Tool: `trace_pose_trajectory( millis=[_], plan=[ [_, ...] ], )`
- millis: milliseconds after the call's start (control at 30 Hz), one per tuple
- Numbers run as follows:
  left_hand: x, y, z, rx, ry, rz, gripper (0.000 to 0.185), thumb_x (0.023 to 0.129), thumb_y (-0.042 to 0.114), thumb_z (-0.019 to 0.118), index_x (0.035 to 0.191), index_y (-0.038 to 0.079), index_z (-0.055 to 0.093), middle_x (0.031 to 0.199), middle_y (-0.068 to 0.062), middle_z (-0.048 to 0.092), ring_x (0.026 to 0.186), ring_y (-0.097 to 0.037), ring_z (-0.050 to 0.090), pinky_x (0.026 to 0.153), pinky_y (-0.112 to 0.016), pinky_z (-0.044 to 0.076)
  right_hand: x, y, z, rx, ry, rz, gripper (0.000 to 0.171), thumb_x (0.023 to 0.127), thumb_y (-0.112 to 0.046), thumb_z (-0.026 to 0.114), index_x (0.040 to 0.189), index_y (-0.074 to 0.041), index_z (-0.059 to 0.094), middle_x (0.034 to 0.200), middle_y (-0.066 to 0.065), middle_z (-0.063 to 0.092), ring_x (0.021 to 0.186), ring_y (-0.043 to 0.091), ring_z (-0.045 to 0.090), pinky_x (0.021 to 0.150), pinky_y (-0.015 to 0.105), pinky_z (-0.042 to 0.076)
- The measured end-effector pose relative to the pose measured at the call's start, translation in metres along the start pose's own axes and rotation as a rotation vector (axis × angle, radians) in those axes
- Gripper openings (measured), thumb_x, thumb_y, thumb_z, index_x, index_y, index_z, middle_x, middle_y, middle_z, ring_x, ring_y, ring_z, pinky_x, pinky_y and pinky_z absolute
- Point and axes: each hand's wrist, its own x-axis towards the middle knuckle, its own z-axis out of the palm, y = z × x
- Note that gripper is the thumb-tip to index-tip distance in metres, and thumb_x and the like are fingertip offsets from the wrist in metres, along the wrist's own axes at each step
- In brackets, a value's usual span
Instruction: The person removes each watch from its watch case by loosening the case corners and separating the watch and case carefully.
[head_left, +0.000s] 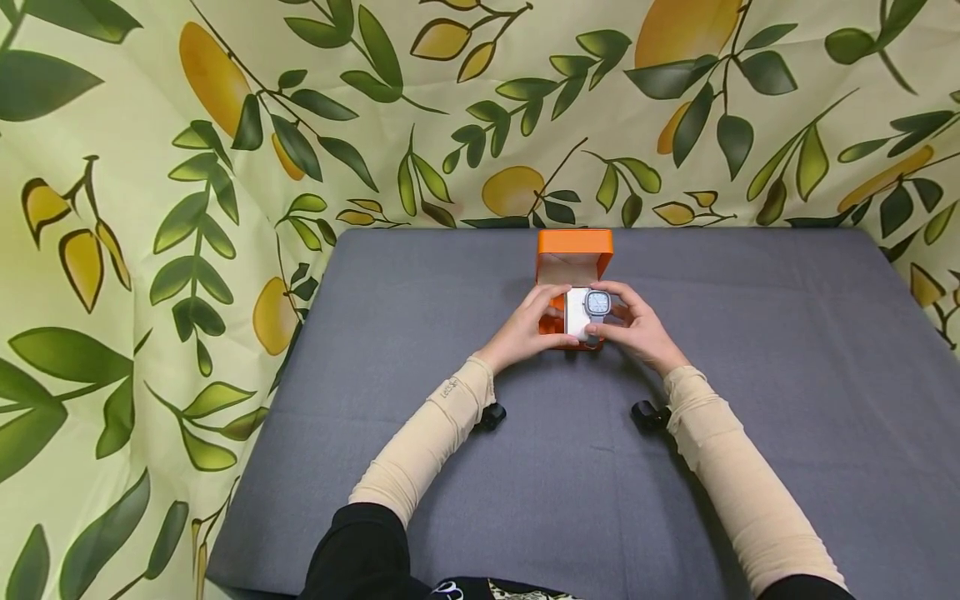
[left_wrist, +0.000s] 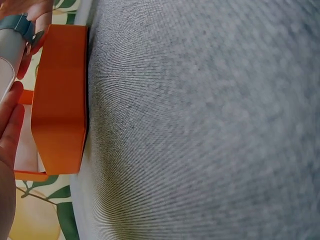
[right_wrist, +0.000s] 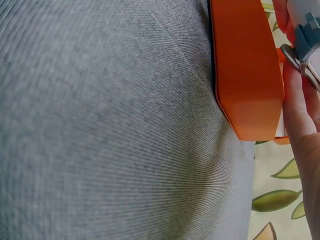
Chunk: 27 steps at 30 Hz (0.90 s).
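A wristwatch (head_left: 597, 302) with a squarish pale dial and a blue-grey strap is wrapped round a white watch cushion (head_left: 575, 315), over its right part. My left hand (head_left: 525, 325) grips the cushion's left end, fingers at the far edge and thumb at the near edge. On the other side my right hand (head_left: 637, 323) holds the cushion's right end, its fingertips beside the watch. Behind and below them the orange watch box (head_left: 575, 242) stands with its lid raised. The right wrist view shows the strap (right_wrist: 304, 42) and its metal buckle close to my right fingers.
The box rests near the far edge of a table covered in grey cloth (head_left: 450, 275). A curtain (head_left: 420, 100) printed with leaves and yellow fruit hangs behind the table and along its left side.
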Motion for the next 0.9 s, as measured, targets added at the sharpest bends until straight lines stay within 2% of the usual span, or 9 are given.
trace_pose_trajectory(
  millis=[267,367,500,700,900],
  plan=[
    [0.000,0.001,0.001,-0.015,0.004,-0.002,0.073,0.075,0.014,0.077,0.137,0.004,0.039,0.131,-0.014,0.041,0.097,-0.021,0.062,0.087,-0.026,0.051,0.001,0.004,-0.005,0.047,-0.027,0.005,0.060,0.079,-0.006,0.072,0.133,-0.018,0.047,0.125,-0.010,0.046,0.099,0.008,0.057,0.071,0.018,0.050],
    [0.000,0.002,0.001,-0.018,0.003,-0.005,0.073,0.075,0.013,0.077,0.136,0.003,0.039,0.130,-0.014,0.041,0.096,-0.021,0.063,0.087,-0.026,0.052,0.000,0.005,-0.006,0.071,-0.030,-0.002,0.060,0.079,-0.004,0.072,0.132,-0.016,0.048,0.125,-0.010,0.047,0.099,0.008,0.058,0.071,0.019,0.050],
    [0.000,-0.001,-0.002,-0.047,0.013,-0.035,0.073,0.074,0.012,0.078,0.135,0.003,0.039,0.129,-0.016,0.040,0.096,-0.023,0.064,0.088,-0.026,0.051,0.000,0.007,-0.008,0.110,0.011,0.006,0.062,0.078,0.000,0.071,0.134,-0.012,0.046,0.121,-0.007,0.048,0.096,0.008,0.059,0.071,0.018,0.050],
    [-0.006,-0.011,-0.012,-0.066,0.056,-0.114,0.076,0.073,0.011,0.078,0.137,0.006,0.037,0.131,-0.013,0.039,0.098,-0.024,0.064,0.089,-0.030,0.051,-0.009,0.018,-0.027,0.242,0.078,0.011,0.064,0.080,0.008,0.066,0.136,-0.013,0.043,0.112,-0.001,0.047,0.089,0.004,0.062,0.069,0.016,0.052],
    [-0.008,-0.017,-0.015,-0.044,0.039,-0.123,0.078,0.076,0.014,0.077,0.141,0.006,0.034,0.134,-0.013,0.038,0.101,-0.024,0.062,0.091,-0.033,0.050,-0.015,0.016,-0.030,0.261,0.086,0.036,0.065,0.080,0.012,0.063,0.136,-0.016,0.044,0.113,0.000,0.045,0.087,0.004,0.063,0.068,0.016,0.053]
  ],
)
